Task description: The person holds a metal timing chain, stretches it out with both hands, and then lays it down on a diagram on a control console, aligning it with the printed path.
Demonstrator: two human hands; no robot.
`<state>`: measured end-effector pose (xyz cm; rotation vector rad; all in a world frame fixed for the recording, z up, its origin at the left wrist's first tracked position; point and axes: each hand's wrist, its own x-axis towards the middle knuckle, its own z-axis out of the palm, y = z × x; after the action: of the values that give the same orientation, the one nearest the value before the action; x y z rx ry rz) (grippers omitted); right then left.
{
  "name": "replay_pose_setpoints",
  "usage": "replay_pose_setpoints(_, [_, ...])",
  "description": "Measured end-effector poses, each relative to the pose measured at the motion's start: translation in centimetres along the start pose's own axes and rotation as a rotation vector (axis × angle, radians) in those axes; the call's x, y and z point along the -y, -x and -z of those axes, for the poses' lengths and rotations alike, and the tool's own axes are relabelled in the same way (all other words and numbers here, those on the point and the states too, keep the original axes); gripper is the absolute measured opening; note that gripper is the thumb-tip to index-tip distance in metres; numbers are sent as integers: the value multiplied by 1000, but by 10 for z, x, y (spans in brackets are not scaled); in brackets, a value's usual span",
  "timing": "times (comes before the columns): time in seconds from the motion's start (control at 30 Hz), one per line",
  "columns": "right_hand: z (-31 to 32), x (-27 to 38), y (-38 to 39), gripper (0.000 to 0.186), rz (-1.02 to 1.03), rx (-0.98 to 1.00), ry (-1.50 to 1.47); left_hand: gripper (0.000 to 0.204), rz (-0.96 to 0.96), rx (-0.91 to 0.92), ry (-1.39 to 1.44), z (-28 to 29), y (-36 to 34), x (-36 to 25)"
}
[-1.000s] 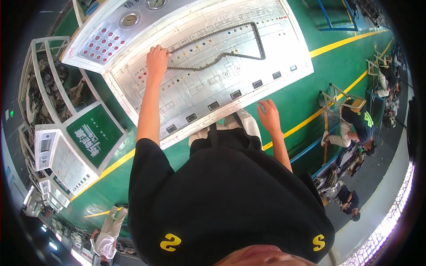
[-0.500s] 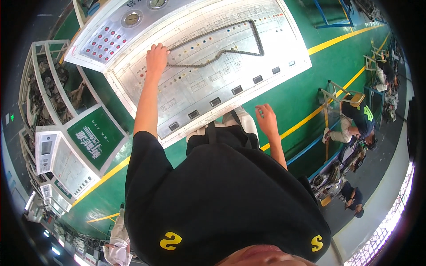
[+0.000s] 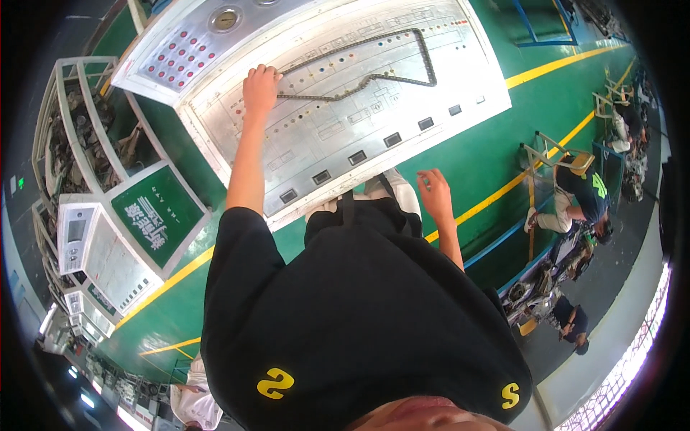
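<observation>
A long dark roller chain (image 3: 433, 68) lies in a bent loop across a slanted white training panel (image 3: 316, 147) printed with circuit-like diagrams and dotted with small coloured sockets. At the loop's left end is my left hand (image 3: 261, 90), its fingers curled round the chain and hiding that part of it. My right hand (image 3: 434, 194) hangs beside my body, past the panel's near edge. It holds nothing, and its fingers are loosely bent and apart.
Red buttons (image 3: 181, 61) and a round gauge (image 3: 226, 19) fill the panel's raised back section. Small dark switches (image 3: 357, 157) line its front. A second console (image 3: 122, 269) stands left. On the right are a stool (image 3: 557, 154), blue rails and people near metal parts.
The panel and its chain sit slightly higher and farther right in view. My left hand stays at the loop's left end; my right hand is still by my side.
</observation>
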<state>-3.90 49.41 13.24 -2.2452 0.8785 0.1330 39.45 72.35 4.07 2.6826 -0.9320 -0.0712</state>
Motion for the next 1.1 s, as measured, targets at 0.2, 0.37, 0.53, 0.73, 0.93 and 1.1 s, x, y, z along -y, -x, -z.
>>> replay_pose_setpoints(0.2, [-30, 23, -44, 16, 123, 21, 71, 19, 288, -181, 224, 24, 115, -1])
replay_pose_setpoints(0.37, [-93, 92, -119, 23, 519, -49, 148, 21, 498, -98, 287, 34, 245, -9])
replay_pose_setpoints(0.53, [-151, 144, -194, 23, 732, -227, 242, 23, 665, -49, 272, 26, 361, -22])
replay_pose_setpoints(0.73, [-182, 141, -228, 10, 921, -168, 427, 29, 1002, 5, 252, 22, 474, -66])
replay_pose_setpoints(0.93, [-173, 128, -241, 9, 953, -200, 317, 37, 1358, 98, 171, 5, 536, -163])
replay_pose_setpoints(1.1, [-171, 124, -255, 9, 1162, -77, 418, 34, 1433, 133, 206, -21, 542, -284])
